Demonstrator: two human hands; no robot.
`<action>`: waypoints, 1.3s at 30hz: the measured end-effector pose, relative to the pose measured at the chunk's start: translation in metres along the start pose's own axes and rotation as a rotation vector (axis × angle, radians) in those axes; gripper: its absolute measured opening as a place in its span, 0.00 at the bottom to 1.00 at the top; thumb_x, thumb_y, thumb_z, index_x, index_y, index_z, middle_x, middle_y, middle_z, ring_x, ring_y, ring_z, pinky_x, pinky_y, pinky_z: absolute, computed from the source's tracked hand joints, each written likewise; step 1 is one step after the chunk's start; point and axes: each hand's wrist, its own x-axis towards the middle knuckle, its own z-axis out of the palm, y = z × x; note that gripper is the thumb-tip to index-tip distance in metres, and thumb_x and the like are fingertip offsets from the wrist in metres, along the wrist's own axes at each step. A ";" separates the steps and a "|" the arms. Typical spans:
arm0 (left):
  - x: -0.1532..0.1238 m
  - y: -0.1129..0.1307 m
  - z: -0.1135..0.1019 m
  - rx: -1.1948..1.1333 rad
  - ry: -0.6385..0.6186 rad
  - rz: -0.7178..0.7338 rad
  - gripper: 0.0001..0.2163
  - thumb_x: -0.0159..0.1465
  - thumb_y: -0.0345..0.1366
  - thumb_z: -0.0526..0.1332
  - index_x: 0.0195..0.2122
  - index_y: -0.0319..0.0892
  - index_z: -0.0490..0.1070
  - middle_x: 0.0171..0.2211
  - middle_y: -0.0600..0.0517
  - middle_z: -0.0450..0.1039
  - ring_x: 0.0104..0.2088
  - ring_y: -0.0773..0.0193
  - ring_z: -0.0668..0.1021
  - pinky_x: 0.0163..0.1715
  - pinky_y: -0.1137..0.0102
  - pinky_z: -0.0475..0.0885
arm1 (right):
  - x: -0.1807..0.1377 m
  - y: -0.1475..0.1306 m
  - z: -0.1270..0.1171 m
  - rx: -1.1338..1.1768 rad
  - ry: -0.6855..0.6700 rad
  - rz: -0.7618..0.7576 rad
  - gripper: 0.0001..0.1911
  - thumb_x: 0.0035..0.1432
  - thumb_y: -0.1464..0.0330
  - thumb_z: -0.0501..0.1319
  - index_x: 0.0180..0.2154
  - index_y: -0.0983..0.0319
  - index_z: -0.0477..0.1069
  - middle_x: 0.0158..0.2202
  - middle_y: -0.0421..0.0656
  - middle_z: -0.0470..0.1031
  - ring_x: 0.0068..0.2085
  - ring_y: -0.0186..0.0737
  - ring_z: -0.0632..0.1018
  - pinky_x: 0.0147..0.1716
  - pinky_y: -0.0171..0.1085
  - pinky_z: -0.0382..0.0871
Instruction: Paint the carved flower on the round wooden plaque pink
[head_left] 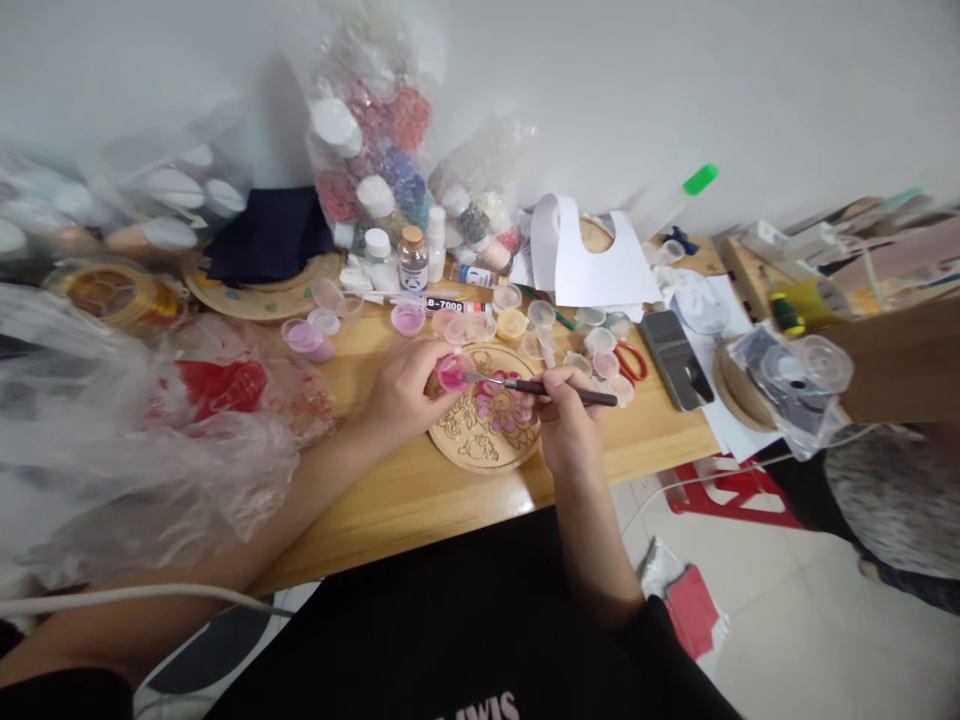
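My left hand [405, 388] is closed around a small clear cup of pink paint [453, 371], held just above the upper left edge of a round carved wooden disc [480, 440]. My right hand [564, 420] pinches a thin dark-handled brush [570, 391], its tip reaching left into the pink cup. The disc lies on the wooden table [420, 500] near its front edge; a flower at its centre is painted pink and purple.
Several small paint cups [517, 325], glue tubes and bottles [413, 258] stand behind the disc. Bags of beads [375, 130] lean on the wall. Plastic bags [150, 440] cover the left. Red scissors [630, 360], a phone [677, 372] and a small fan [795, 385] lie right.
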 end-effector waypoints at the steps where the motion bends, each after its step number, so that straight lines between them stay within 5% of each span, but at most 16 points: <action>1: 0.000 0.000 0.000 0.004 -0.007 -0.004 0.13 0.66 0.33 0.71 0.50 0.45 0.72 0.41 0.50 0.82 0.41 0.55 0.84 0.44 0.62 0.80 | -0.001 0.000 -0.001 0.002 0.007 -0.001 0.11 0.53 0.62 0.70 0.24 0.57 0.72 0.17 0.34 0.75 0.17 0.31 0.73 0.17 0.30 0.65; 10: 0.000 -0.002 0.006 0.070 -0.016 -0.197 0.10 0.67 0.33 0.67 0.48 0.44 0.71 0.40 0.50 0.81 0.40 0.57 0.83 0.44 0.64 0.79 | -0.012 -0.008 -0.021 -0.099 0.116 -0.013 0.09 0.47 0.64 0.69 0.20 0.57 0.73 0.15 0.34 0.74 0.16 0.32 0.72 0.16 0.31 0.63; 39: 0.001 0.000 0.006 0.054 -0.042 -0.187 0.10 0.68 0.32 0.66 0.50 0.44 0.71 0.42 0.49 0.82 0.42 0.56 0.83 0.44 0.62 0.79 | -0.018 0.006 -0.029 -0.380 0.077 -0.128 0.11 0.56 0.62 0.70 0.26 0.56 0.74 0.19 0.35 0.76 0.20 0.36 0.75 0.21 0.36 0.68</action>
